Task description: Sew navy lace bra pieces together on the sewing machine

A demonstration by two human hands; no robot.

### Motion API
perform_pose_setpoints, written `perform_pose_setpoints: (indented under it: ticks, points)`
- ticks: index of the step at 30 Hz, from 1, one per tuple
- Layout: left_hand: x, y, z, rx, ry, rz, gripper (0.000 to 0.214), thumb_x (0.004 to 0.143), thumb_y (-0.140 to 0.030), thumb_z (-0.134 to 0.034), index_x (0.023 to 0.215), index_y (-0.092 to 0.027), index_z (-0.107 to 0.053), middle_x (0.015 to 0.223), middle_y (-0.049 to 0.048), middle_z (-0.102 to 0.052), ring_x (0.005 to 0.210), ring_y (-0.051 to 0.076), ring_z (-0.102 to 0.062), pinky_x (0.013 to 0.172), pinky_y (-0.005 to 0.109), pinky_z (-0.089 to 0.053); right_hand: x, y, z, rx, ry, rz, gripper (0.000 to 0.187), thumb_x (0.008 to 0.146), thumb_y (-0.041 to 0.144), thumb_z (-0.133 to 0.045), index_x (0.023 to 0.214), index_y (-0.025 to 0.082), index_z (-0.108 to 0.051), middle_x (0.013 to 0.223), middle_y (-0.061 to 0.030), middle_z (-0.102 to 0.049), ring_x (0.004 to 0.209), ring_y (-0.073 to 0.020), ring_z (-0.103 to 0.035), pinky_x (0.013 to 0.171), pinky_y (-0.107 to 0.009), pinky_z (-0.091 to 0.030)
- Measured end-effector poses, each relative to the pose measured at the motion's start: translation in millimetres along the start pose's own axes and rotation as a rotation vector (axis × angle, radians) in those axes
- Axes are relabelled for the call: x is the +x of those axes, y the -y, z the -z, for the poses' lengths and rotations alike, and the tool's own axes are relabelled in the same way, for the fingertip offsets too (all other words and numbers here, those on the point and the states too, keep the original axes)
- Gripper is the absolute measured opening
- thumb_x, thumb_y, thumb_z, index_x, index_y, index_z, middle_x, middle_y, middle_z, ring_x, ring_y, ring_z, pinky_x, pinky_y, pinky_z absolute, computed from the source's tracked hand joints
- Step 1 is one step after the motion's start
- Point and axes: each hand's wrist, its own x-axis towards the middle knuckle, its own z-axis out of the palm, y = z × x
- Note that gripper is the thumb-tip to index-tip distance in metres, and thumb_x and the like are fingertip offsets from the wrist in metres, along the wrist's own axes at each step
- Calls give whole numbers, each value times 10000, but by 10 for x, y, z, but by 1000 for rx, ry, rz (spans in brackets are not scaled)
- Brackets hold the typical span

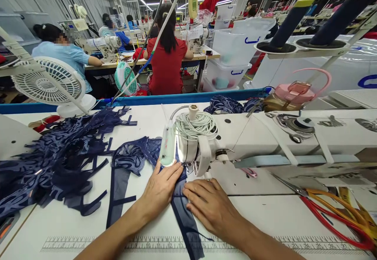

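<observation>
A navy lace bra piece with sheer bands lies under the head of a white sewing machine. My left hand lies flat on the fabric just left of the presser foot, fingertips close to it. To the right, my right hand rests fairly flat, fingertips at the edge of a sheer navy band that runs toward me. Neither hand is closed round anything. The needle point is too small to make out.
A heap of navy lace pieces covers the table's left side. Orange-and-red-handled scissors lie at right. Behind are a white fan, a pink-lidded bottle and thread cones. A person in red sits ahead.
</observation>
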Motion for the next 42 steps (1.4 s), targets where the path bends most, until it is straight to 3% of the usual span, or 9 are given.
perform_pose_setpoints:
  ticks: [6,12,19,26,29,32,36,39,42]
  points:
    - [-24,70,-55,-80,-13,-13,515,905,-1,-342,1380,-165,-449,1383,133,-537,1262,245,-521,1132,568,-314,-28,-12,-24,6,-11,-18,237,965,221,-505,1173,199,-616,1134,-60,-685,1015,-177,-583,941,-373,-346]
    - [69,99,12,-128,-30,0,421,928,-30,-374,1287,-179,-536,1313,119,-586,1281,255,-498,1031,466,-464,-22,-32,-8,-3,-1,-1,240,962,214,-502,1175,182,-608,1127,-65,-682,1003,-176,-581,914,-368,-359]
    - [67,79,26,-59,27,41,510,925,-14,-337,1390,-191,-451,1380,123,-536,1318,253,-467,1111,574,-348,9,-13,30,-3,-16,28,202,948,171,-494,1114,175,-610,1045,-70,-679,964,-181,-580,883,-365,-382]
    - [-352,124,114,-64,-54,7,520,913,-29,-356,1391,-210,-451,1415,93,-518,1383,239,-394,1133,561,-335,-43,7,-3,-6,-83,15,169,950,147,-484,1022,182,-632,955,-59,-662,902,-181,-577,876,-377,-392]
    - [-496,40,259,-131,-229,149,427,941,-99,-370,1316,-220,-534,1332,97,-576,1292,221,-499,1083,459,-430,-66,2,-23,-16,-78,26,183,952,137,-474,1022,184,-637,954,-60,-657,895,-179,-573,877,-380,-388]
    - [-518,-19,424,-236,-359,464,275,948,-223,-407,1113,-209,-627,1077,81,-670,944,197,-666,853,349,-545,-79,4,-31,-37,-75,40,192,952,135,-474,1036,189,-638,965,-58,-657,900,-178,-576,879,-379,-387]
    - [-441,99,536,-346,-249,872,167,905,-286,-472,863,-200,-608,718,1,-655,579,144,-644,625,255,-500,-79,22,-30,-48,-98,58,192,960,139,-462,1017,185,-639,961,-60,-661,889,-172,-582,873,-372,-389]
    - [-394,263,526,-409,-212,959,191,899,-287,-470,778,-189,-580,577,-22,-598,479,127,-615,496,203,-447,-76,38,-26,-39,-123,70,189,957,130,-464,1020,180,-635,946,-62,-663,877,-175,-578,865,-370,-388]
    - [-377,364,483,-466,-224,1015,194,895,-296,-485,763,-181,-567,582,-17,-602,455,115,-607,427,176,-411,-76,47,-22,-22,-145,77,183,955,127,-468,1012,181,-633,934,-61,-661,856,-175,-571,850,-365,-388]
